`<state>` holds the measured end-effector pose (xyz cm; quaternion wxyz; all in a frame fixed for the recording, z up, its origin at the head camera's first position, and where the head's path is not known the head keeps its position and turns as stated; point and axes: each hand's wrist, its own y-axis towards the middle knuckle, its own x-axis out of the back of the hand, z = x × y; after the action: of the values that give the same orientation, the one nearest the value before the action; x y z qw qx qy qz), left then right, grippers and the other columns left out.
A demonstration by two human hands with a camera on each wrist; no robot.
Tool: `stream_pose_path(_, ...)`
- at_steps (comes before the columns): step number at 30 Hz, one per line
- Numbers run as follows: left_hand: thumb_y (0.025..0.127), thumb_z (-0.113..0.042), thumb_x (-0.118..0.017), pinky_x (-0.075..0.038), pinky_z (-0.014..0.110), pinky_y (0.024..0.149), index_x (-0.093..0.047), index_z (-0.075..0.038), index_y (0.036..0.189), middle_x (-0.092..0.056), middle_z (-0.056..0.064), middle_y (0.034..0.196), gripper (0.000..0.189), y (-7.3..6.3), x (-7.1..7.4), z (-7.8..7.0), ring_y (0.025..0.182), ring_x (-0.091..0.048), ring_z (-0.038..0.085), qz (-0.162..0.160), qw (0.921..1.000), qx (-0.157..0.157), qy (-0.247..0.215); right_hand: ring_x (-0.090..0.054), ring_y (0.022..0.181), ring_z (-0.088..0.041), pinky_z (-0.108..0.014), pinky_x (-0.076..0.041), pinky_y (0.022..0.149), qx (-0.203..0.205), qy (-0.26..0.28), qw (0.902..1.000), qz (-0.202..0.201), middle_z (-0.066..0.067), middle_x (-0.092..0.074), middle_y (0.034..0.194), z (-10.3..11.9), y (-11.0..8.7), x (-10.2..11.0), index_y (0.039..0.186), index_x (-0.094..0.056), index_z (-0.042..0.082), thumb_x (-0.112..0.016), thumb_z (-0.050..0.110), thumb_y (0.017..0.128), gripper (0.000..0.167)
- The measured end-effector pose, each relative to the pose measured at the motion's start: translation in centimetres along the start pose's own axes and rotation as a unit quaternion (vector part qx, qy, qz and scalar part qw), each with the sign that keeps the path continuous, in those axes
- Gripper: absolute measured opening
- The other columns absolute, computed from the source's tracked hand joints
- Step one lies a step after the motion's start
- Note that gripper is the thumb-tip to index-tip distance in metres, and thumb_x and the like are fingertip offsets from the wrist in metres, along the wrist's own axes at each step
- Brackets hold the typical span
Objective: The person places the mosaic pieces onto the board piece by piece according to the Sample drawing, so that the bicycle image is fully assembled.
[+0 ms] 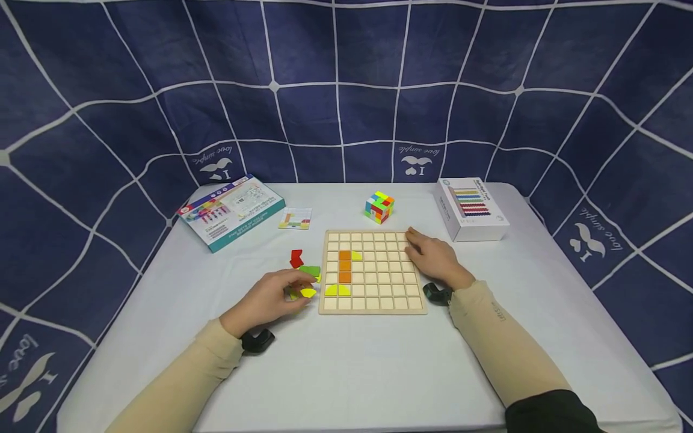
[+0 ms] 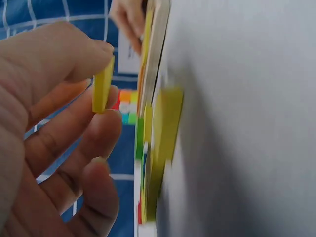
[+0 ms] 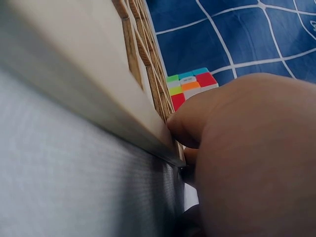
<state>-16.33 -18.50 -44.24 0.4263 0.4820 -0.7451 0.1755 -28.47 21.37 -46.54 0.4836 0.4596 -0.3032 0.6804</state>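
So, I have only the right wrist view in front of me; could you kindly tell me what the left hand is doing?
Observer: The left hand pinches a yellow piece.
Operator: Thank you. I see part of the board but no pieces on it; are there any?
Observer: Yes, three orange squares form a column in its left half, as the head view shows it.
Operator: And is anything lying off the board on that side?
Observer: Yes, a green piece lies just outside its left edge, near the left hand.
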Motion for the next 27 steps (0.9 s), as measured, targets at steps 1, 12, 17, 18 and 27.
stream_pose_path(1,0.086,-0.016,-0.083,-0.056,0.032,0.085,-0.072,-0.019,0.122,-0.071,-0.012,0.112,0.038,0.3,-0.1,-0.3,0.093,-0.062,0.009,0.013,0.9999,-0.006,-0.002,-0.044,0.144,-0.04,-0.059,-0.041,0.111,-0.001,-0.001,1.0,-0.001,-0.011,-0.037,0.164,-0.1,0.0,0.0,0.157,-0.042,0.009,-0.049,0.037,0.106,0.058)
stream_pose_path(12,0.09,-0.011,-0.077,-0.052,0.038,0.099,-0.075,-0.026,0.118,-0.071,-0.016,0.118,0.032,1.6,-1.6,-1.3,0.114,-0.06,0.01,0.071,0.995,-0.065,0.028,-0.043,0.145,-0.039,-0.058,-0.04,0.112,-0.007,0.001,1.0,-0.003,-0.009,-0.037,0.164,0.0,-0.1,0.0,0.156,-0.043,0.01,-0.048,0.039,0.106,0.059)
stream_pose_path(17,0.087,-0.022,-0.083,-0.054,0.034,0.093,-0.075,-0.027,0.113,-0.067,-0.014,0.115,0.028,1.3,-1.8,-1.1,0.109,-0.06,0.008,0.031,0.9959,-0.072,0.045,-0.044,0.145,-0.04,-0.059,-0.04,0.112,-0.005,-0.003,1.0,-0.002,-0.01,-0.037,0.164,0.2,-0.1,0.1,0.157,-0.042,0.009,-0.048,0.037,0.106,0.058)
stream_pose_path(18,0.085,-0.027,-0.085,-0.054,0.031,0.089,-0.076,-0.027,0.11,-0.065,-0.014,0.111,0.027,1.3,-1.9,-1.2,0.104,-0.06,0.007,0.02,0.996,-0.069,0.053,-0.044,0.144,-0.04,-0.059,-0.04,0.112,-0.005,-0.003,1.0,-0.002,-0.01,-0.037,0.164,0.2,-0.1,0.2,0.157,-0.042,0.009,-0.048,0.037,0.106,0.058)
stream_pose_path(27,0.081,-0.043,-0.087,-0.045,0.021,0.065,-0.079,-0.033,0.105,-0.059,-0.019,0.097,0.027,1.1,-2.2,-1.4,0.082,-0.051,0.002,0.044,0.994,-0.05,0.086,-0.044,0.145,-0.039,-0.058,-0.04,0.112,-0.005,0.0,1.0,0.001,-0.01,-0.037,0.164,0.1,-0.1,0.0,0.157,-0.042,0.01,-0.048,0.038,0.106,0.059)
